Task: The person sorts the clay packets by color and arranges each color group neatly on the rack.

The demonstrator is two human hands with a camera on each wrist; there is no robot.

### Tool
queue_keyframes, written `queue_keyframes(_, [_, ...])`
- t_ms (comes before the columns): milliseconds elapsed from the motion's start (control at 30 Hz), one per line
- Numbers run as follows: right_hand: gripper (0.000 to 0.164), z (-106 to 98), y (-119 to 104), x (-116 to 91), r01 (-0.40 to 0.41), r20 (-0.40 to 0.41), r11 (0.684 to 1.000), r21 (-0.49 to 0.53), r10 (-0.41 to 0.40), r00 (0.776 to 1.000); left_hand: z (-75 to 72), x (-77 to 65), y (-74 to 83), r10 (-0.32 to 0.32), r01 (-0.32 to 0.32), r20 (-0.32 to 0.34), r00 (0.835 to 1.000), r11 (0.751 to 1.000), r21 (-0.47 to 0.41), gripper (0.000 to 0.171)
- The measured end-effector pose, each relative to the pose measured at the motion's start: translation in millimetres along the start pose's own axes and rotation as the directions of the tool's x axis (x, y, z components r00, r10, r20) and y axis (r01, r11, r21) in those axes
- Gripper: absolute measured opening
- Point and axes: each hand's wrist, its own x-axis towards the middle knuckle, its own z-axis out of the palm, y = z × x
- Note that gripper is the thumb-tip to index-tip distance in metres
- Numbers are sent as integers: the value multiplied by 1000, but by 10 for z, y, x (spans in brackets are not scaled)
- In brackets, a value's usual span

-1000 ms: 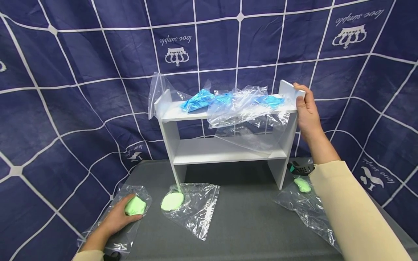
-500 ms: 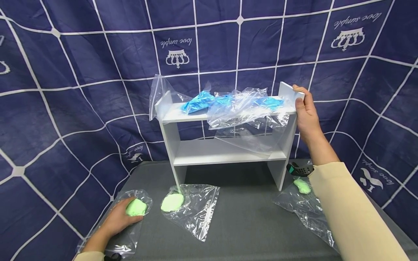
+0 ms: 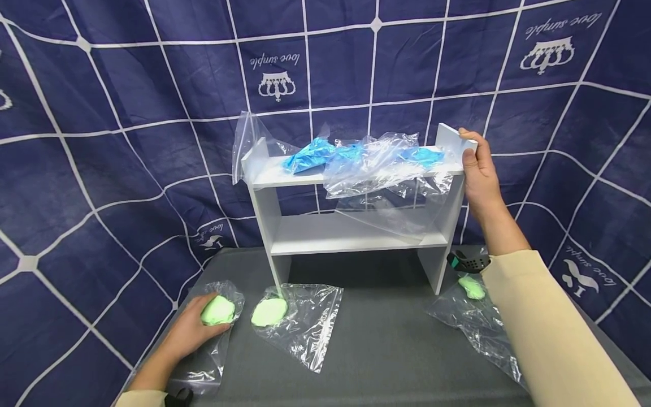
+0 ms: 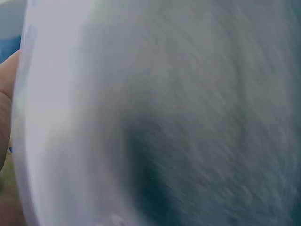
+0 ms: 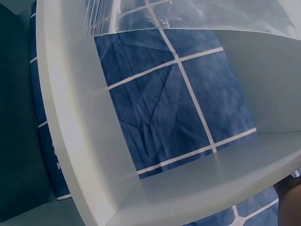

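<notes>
In the head view my left hand point(image 3: 190, 330) holds a pale green soft-looking lump point(image 3: 218, 310), fingers and thumb curled round its sides. The lump lies in a clear zip bag point(image 3: 203, 376) that trails back under the wrist. Clear plastic blurs most of the left wrist view, with a bit of a finger point(image 4: 6, 89) at the edge. My right hand point(image 3: 479, 175) grips the top of the right side panel of a white two-tier shelf point(image 3: 351, 230). In the right wrist view the shelf's frame point(image 5: 164, 205) fills much of the picture, the hand point(image 5: 289, 202) at the lower right.
Crumpled clear bags with blue contents point(image 3: 311, 155) lie along the top tier, some plastic hanging over its front. A second bagged green lump point(image 3: 269, 312) is by the shelf's left foot, another green lump point(image 3: 471, 288) near my right sleeve. Dark blue cloth point(image 3: 341, 68) surrounds the grey tabletop point(image 3: 376, 339).
My left hand has shifted a little right and away from me, and the bagged green lump has come along. My right hand keeps its grip on the shelf.
</notes>
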Motion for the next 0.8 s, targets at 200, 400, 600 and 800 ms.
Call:
queue_keyframes(200, [32, -1, 0, 9, -2, -11, 1000, -15, 2, 1000, -20, 89, 301, 73, -74, -42, 996, 997, -23, 87])
queue_keyframes(400, [31, 15, -8, -4, 3, -15, 1000, -11, -4, 1000, -57, 118, 572, 123, -125, -36, 992, 990, -57, 87])
queue_keyframes(600, [32, 4, -1, 8, 3, -11, 1000, -30, -3, 1000, -147, 183, 790, 156, -157, -20, 988, 983, -98, 87])
queue_keyframes(800, [33, 3, 7, 9, 8, -11, 1000, -24, -8, 1000, -197, 262, 1016, 197, -198, -24, 980, 973, -118, 87])
